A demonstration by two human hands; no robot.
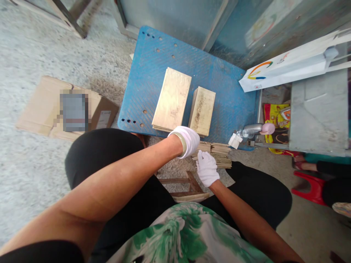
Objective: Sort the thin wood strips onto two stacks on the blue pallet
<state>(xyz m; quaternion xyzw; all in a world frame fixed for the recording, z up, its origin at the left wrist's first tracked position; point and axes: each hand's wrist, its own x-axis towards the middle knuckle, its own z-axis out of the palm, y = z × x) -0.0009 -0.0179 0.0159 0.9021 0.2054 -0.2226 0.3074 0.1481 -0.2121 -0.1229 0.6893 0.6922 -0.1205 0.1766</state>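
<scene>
My left hand (189,141), in a white glove, reaches across the blue platform's near edge, beside the lower ends of two stacks. Its fingers point down and are hidden behind the back of the hand. Just below it, my right hand (207,168), also gloved in white, has its fingers curled together at the bundles of thin wooden boards (221,149) under the edge. What it grips, if anything, does not show. On the platform lie a wider stack of pale wooden boards (173,96) and a narrower, dark-stained stack of boards (203,109).
The blue plastic platform (137,87) has holes near its corners. At its right stand a clear bottle with a pink cap (253,129), a crumpled white paper (235,140) and a white bag (285,67). A cardboard box (41,104) is left; a red stool (309,188) is right.
</scene>
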